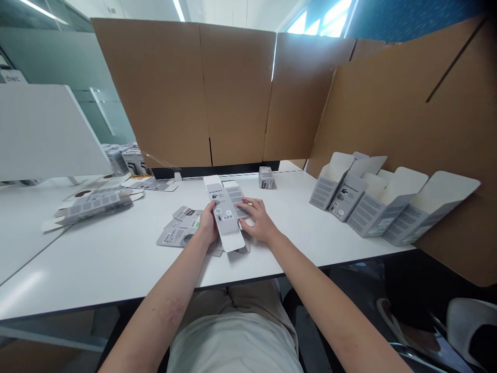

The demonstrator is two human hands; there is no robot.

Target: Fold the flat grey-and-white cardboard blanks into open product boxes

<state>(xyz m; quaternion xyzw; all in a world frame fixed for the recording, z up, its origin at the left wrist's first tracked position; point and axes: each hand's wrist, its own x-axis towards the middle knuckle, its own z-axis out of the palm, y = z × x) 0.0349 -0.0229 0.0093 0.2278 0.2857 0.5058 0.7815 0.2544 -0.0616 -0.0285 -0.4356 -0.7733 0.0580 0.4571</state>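
My left hand (208,223) is closed on the left edge of a grey-and-white folding carton (225,207), with the thumb lying on its printed face. The carton is tilted above the table, its white end flaps sticking out at top and bottom. On the carton's right side panel, my right hand (258,220) grips with thumb and fingers, the fingers a little apart. Beneath and to the left of the carton lies a loose pile of flat folding cartons (176,235), partly hidden by my left hand and the carton.
Several opened cartons (373,207) stand at the right against a cardboard wall (407,114). A small closed box (266,177) sits near the back cardboard panel (236,98). More flattened cartons (97,204) lie at the left, by a white panel (42,134). The table's front edge runs close to me.
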